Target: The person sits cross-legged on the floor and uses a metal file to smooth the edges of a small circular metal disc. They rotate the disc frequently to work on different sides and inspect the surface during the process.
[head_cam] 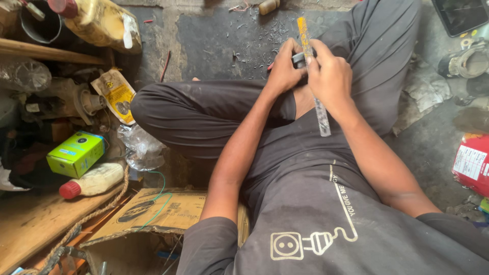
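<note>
Person sits cross-legged on the floor [224,40], both hands over the raised knee. Left hand [283,70] curled around a small dark part [299,60], fingers closed on it. Right hand [330,76] closed around a long clear plastic ruler [322,117] with a yellow upper end, held nearly upright and touching the dark part. Metal shavings scattered on the floor just beyond the hands. Left side clutter: green box [76,153], white bottle with red cap [94,182], torn cardboard box [153,214], yellow jug [102,23]. Red canister [471,163] at right edge.
</note>
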